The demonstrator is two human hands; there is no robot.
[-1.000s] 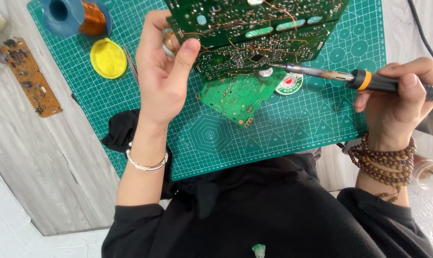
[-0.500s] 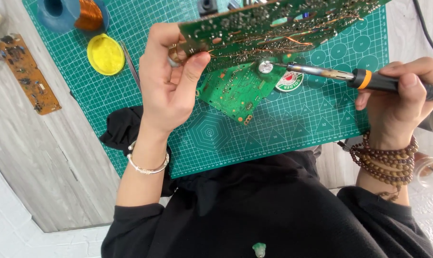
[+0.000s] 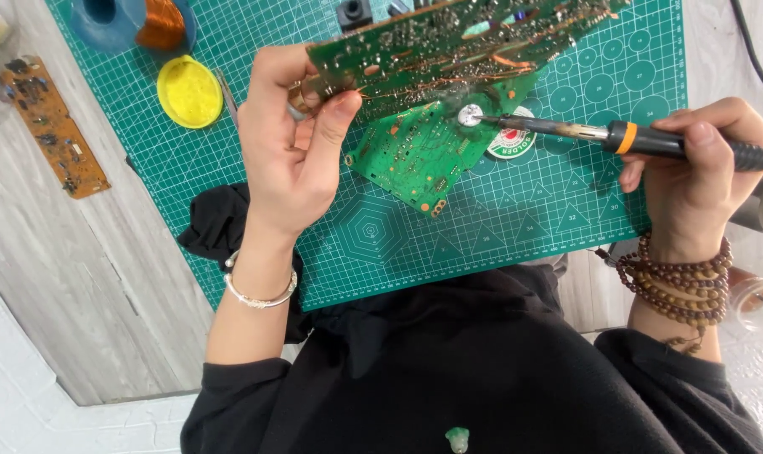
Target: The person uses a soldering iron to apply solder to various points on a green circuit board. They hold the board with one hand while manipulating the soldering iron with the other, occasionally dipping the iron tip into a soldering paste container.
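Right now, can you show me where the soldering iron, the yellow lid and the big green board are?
soldering iron (image 3: 642, 139), head view, on its orange collar.
yellow lid (image 3: 189, 91), head view, on its middle.
big green board (image 3: 449, 34), head view, on its upper face.

We are at an electronics repair bench, as shown by the green cutting mat (image 3: 566, 219) on a pale wooden table (image 3: 104, 277), circuit boards (image 3: 415, 151), a soldering iron (image 3: 651, 139), a copper wire spool (image 3: 158, 21) and a yellow tin (image 3: 188, 91).
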